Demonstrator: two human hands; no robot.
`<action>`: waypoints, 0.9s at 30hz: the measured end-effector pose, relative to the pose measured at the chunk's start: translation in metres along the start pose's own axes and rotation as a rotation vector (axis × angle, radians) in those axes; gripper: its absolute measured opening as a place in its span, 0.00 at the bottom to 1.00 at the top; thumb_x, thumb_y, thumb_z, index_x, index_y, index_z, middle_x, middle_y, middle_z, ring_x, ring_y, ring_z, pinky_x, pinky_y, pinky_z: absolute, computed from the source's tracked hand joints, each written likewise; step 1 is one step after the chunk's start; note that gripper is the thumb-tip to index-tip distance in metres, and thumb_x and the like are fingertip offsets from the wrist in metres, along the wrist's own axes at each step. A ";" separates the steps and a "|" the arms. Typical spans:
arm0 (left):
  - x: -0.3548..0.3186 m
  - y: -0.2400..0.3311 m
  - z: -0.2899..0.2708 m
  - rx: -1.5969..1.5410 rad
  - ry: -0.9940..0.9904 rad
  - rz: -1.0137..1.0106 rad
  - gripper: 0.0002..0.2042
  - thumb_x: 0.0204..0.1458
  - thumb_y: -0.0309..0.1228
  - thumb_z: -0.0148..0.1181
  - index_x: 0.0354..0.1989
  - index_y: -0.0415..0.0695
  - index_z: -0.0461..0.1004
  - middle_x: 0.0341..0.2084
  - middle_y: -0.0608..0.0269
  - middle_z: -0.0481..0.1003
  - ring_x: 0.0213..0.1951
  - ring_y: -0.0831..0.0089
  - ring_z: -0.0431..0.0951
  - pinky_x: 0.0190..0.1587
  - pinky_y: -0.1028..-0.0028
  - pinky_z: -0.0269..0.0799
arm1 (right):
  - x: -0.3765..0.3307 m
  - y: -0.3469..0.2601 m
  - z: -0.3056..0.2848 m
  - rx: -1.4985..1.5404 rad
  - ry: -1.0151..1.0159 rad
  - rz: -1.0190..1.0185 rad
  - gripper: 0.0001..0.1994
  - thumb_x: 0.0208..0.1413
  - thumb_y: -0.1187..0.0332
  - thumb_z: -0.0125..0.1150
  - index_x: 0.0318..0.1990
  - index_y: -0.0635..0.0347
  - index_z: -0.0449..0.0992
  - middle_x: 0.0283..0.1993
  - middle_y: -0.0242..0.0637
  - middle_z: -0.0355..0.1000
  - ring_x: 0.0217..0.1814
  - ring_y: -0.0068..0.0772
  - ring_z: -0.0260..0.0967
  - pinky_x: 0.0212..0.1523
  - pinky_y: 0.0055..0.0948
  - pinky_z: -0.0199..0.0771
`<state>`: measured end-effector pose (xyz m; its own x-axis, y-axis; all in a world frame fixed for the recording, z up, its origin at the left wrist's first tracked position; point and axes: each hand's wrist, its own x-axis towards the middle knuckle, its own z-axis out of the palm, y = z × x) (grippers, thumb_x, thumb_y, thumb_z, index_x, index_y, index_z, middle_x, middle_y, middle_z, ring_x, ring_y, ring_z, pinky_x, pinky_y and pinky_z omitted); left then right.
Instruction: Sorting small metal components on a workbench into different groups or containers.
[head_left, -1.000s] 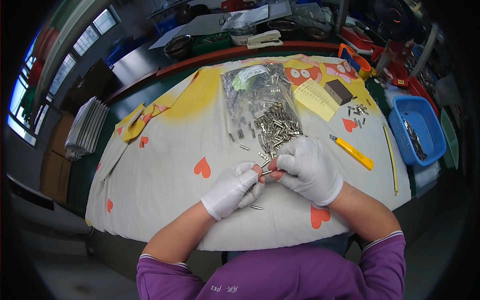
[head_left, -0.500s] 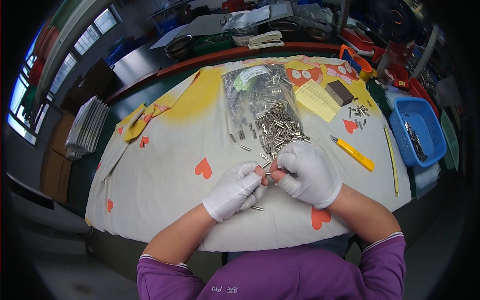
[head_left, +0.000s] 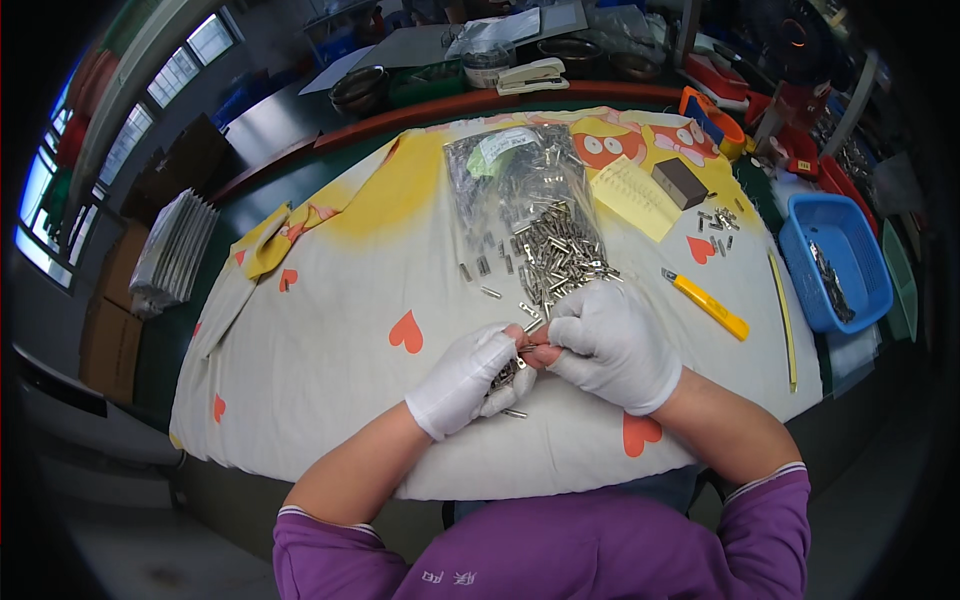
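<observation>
Both hands wear white gloves with bare fingertips and meet at the middle of the cloth's near half. My left hand (head_left: 465, 382) is curled around several small silvery metal parts (head_left: 507, 375) that show in its palm. At its fingertips is another small metal part (head_left: 528, 348), which my right hand (head_left: 612, 340) pinches from the other side. Just beyond them, a heap of the same metal parts (head_left: 560, 245) spills from the mouth of a clear plastic bag (head_left: 478, 215). One loose metal part (head_left: 514, 413) lies below my left hand.
A yellow utility knife (head_left: 708, 306), a yellow paper slip (head_left: 632, 198), a dark block (head_left: 680, 184) and a few loose parts lie to the right. Beyond them stands a blue basket (head_left: 800, 285). A patterned cloth (head_left: 330, 400) covers the table; a stapler (head_left: 532, 76) sits behind it.
My left hand has turned and loosened a little, so the metal parts in its palm now show. My right fingertips have moved slightly left, closer against the left ones.
</observation>
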<state>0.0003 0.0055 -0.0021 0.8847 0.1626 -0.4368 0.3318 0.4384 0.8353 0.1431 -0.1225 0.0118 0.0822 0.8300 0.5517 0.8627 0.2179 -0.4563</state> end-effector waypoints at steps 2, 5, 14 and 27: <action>0.001 -0.001 -0.004 0.001 -0.022 0.029 0.13 0.57 0.42 0.45 0.32 0.44 0.65 0.17 0.66 0.66 0.09 0.84 0.54 0.12 0.83 0.48 | 0.000 -0.002 0.003 -0.002 0.057 0.014 0.06 0.36 0.72 0.66 0.21 0.59 0.72 0.19 0.37 0.67 0.21 0.41 0.66 0.22 0.36 0.63; 0.003 -0.001 -0.014 -0.101 -0.034 0.125 0.11 0.57 0.39 0.45 0.34 0.43 0.65 0.17 0.66 0.66 0.09 0.83 0.54 0.12 0.82 0.47 | -0.001 0.000 0.005 -0.008 0.080 0.032 0.07 0.35 0.71 0.66 0.22 0.58 0.73 0.20 0.37 0.68 0.22 0.40 0.66 0.23 0.35 0.64; 0.004 0.000 -0.018 -0.254 0.005 0.197 0.08 0.56 0.36 0.47 0.34 0.44 0.66 0.18 0.65 0.66 0.10 0.82 0.54 0.13 0.81 0.47 | -0.005 -0.006 0.021 -0.097 -0.329 0.001 0.07 0.35 0.70 0.64 0.21 0.59 0.72 0.23 0.37 0.66 0.27 0.43 0.66 0.27 0.38 0.66; -0.001 0.006 0.003 0.228 0.135 0.097 0.07 0.51 0.32 0.57 0.33 0.45 0.66 0.14 0.75 0.63 0.13 0.87 0.57 0.14 0.83 0.48 | -0.015 0.007 0.009 0.111 0.002 0.220 0.05 0.45 0.75 0.57 0.31 0.62 0.69 0.29 0.44 0.68 0.33 0.46 0.67 0.34 0.38 0.67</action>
<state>0.0027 0.0054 0.0042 0.8697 0.3167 -0.3786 0.3261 0.2072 0.9224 0.1431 -0.1288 -0.0055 0.2630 0.8629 0.4315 0.7635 0.0872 -0.6399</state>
